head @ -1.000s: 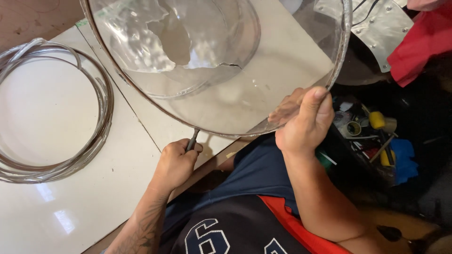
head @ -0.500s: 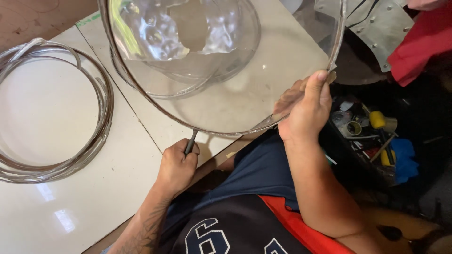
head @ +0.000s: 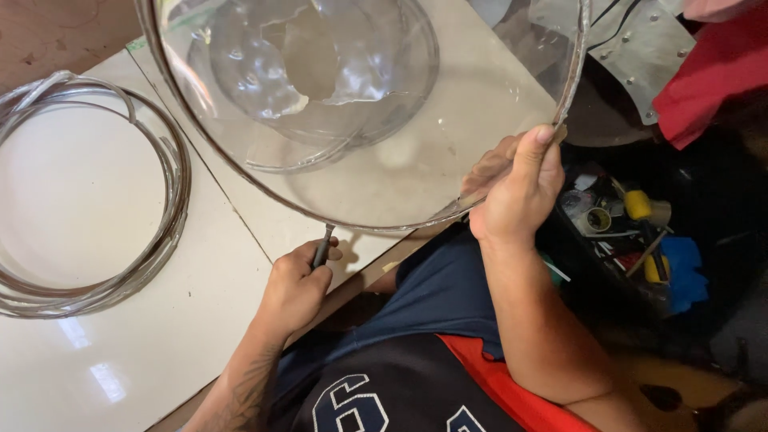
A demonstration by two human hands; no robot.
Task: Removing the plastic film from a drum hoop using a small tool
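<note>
Up close, a large clear dome (head: 376,160) with a metal-edged rim fills the upper middle of the view, tilted so its open side faces the camera, held above the near edge of the white surface (head: 120,344). Through its wall a smaller clear bowl (head: 320,72) shows, crinkled and glinting, lying toward the far edge of the surface; whether it sits inside the dome or behind it, I cannot tell.

The right hand (head: 516,188) grips the dome's rim at its right side, fingers (head: 488,172) curled behind the clear wall and the thumb pressed along the metal edge. The left hand (head: 296,284) is closed in a fist round a thin dark tool (head: 322,246), whose tip touches the rim at the dome's lowest point, just over the near edge of the surface.

A coil (head: 96,200) of grey banding lies flat near the left edge of the surface, well apart from both hands. Beyond the right edge, low down, an open tray (head: 624,232) holds mixed tools, among them a yellow-headed one and a roll of tape, with something blue beside it. A red cloth (head: 712,80) hangs at the upper right, next to a grey metal sheet (head: 640,48) studded with rivets. The person sits at the near edge, wearing a dark shirt (head: 384,392) with a red panel, dark blue shorts over the lap.
</note>
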